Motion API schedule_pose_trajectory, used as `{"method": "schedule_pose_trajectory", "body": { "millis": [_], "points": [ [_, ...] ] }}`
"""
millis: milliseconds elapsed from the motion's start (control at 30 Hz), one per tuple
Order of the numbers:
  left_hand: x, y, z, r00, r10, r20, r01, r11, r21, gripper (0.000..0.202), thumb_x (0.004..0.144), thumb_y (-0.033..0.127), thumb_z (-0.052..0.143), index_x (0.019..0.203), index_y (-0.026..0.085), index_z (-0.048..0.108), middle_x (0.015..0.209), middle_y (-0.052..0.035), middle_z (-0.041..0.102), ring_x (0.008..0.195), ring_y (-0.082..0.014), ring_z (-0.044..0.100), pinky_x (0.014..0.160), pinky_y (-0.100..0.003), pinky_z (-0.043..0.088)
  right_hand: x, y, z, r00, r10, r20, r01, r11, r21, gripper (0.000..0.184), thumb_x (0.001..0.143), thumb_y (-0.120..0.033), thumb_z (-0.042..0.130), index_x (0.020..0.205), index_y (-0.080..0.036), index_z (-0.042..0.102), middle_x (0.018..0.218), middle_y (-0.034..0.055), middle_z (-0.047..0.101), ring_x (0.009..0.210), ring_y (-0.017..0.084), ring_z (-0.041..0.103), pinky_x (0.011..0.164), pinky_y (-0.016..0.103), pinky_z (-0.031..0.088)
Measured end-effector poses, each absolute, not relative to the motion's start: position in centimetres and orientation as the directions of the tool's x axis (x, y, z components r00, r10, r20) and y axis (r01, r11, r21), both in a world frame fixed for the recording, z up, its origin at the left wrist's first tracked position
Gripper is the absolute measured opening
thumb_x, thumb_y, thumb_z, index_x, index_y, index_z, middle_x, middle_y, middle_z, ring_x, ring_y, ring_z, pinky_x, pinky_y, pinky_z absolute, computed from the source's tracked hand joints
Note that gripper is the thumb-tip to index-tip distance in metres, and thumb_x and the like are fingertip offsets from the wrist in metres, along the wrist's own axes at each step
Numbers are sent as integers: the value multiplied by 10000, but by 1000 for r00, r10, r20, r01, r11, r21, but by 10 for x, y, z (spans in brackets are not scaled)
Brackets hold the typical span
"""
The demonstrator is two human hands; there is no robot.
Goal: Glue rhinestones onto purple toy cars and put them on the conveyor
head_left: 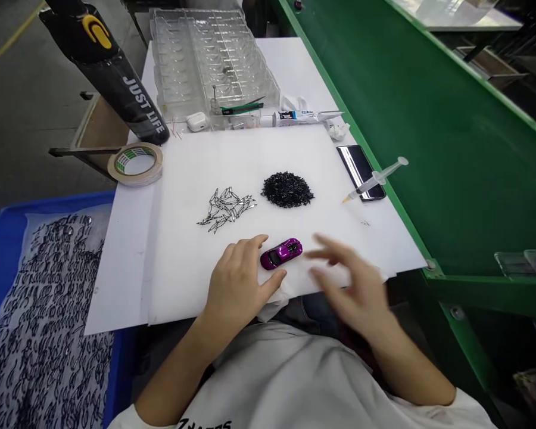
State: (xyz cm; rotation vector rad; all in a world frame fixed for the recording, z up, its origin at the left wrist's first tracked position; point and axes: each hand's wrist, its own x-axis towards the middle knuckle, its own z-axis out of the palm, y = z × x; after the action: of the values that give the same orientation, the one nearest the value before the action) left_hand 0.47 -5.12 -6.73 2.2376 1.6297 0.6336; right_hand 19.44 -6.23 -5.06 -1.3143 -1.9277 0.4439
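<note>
While the left hand (pixel 236 286) touches a purple toy car (pixel 281 254) with a wide grip, the right hand (pixel 351 286) is open and empty; a blue bin (pixel 49 205) holds small dark pieces (pixel 40 316).

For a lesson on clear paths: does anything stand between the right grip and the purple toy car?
Nothing visible does: only a narrow strip of the white sheet separates the right grip from the purple toy car. The left grip sits on the car's other side.
</note>
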Motion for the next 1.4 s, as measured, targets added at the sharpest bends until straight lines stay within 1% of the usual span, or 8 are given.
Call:
{"method": "schedule_pose_trajectory", "body": {
  "millis": [133,233,367,433,533,633,833,1400],
  "points": [
    [3,-48,-76,321,921,221,797,-389,462,424,721,227,699,1085,184,485,982,-27,632,878,-199,550,780,-327,451,241,-5,-44,375,745,551,602,256,-756,472,804,-260,568,1257,-304,443,1332,58,437,1191,224,463,877,364,466],
    [1,-48,-78,288,924,253,761,-381,525,354,712,177,704,1012,190,518,913,1,646,825,-174,556,749,-293,452,268,38,-48,404,903,145,300,19,-954,680,738,-308,633,1331,-239,308,1335,127,419,1189,226,468,870,378,472],
    [-3,-51,-78,235,934,270,723,-354,593,211,771,214,649,956,181,552,864,13,653,766,-146,550,712,-254,455,269,55,-51,197,960,-200,143,-230,-963,386,775,-521,525,860,-149,587,887,82,611,867,183,605,838,393,483],
    [-3,-51,-79,228,928,295,721,-365,589,161,814,239,606,957,175,570,857,14,662,747,-137,539,696,-241,452,254,46,-44,246,966,-83,122,-116,-986,355,788,-496,503,693,-160,567,806,63,597,805,166,602,819,387,489],
    [-2,-50,-79,228,919,323,734,-380,563,157,858,265,555,980,175,597,816,21,671,718,-131,515,676,-225,442,219,22,-25,268,935,234,49,229,-972,145,797,-303,500,798,-186,587,730,27,586,782,156,612,842,389,487],
    [-1,-49,-78,220,920,324,750,-371,547,171,878,266,527,999,180,611,830,22,684,707,-132,504,679,-227,434,182,4,-8,53,919,391,-94,395,-914,100,778,-233,554,859,-289,533,501,-74,477,462,120,497,567,303,494],
    [2,-45,-77,226,904,364,743,-401,535,175,885,258,517,995,172,622,860,28,698,678,-130,505,669,-246,424,159,5,-15,-428,831,354,-424,161,-891,320,849,-390,504,604,-208,407,431,-61,335,373,78,306,446,252,286],
    [5,-44,-78,201,922,332,759,-361,542,171,884,262,519,980,177,630,851,37,697,660,-139,493,643,-258,400,165,1,-43,-460,798,390,-478,147,-866,438,893,-530,281,638,-207,431,482,-42,267,407,91,256,472,269,265]
  ]
}}
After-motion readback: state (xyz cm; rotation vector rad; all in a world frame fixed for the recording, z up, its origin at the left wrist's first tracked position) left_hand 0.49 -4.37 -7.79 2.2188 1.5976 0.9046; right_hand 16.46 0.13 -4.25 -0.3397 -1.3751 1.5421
